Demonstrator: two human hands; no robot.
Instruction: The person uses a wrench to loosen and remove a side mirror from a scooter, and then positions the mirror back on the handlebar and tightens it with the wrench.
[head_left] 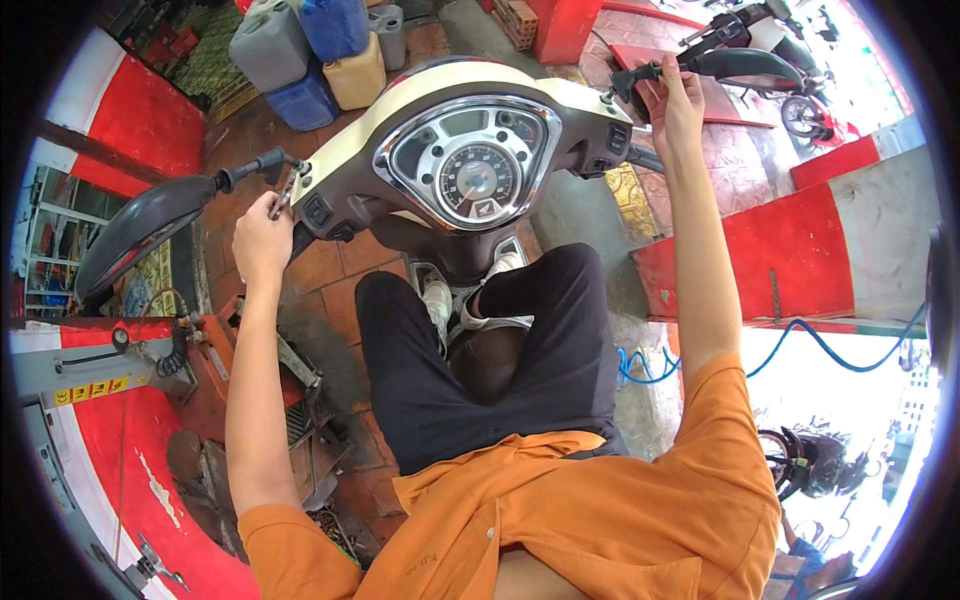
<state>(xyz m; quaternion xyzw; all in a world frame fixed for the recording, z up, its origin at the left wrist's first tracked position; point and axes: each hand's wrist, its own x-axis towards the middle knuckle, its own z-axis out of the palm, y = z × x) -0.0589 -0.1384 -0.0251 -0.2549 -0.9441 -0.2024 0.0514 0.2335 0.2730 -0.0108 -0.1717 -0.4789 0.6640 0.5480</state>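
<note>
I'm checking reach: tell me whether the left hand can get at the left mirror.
Probably yes: the left hand is near the left mirror with nothing visible between, though it seems to hold a metal piece.

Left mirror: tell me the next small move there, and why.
I'd probably check that the slim metal tool sits squarely at the foot of the stem of the left mirror before turning it: the left hand holds it up by that spot, but its seating is too small to tell. The right hand is over by the right mirror.
</note>
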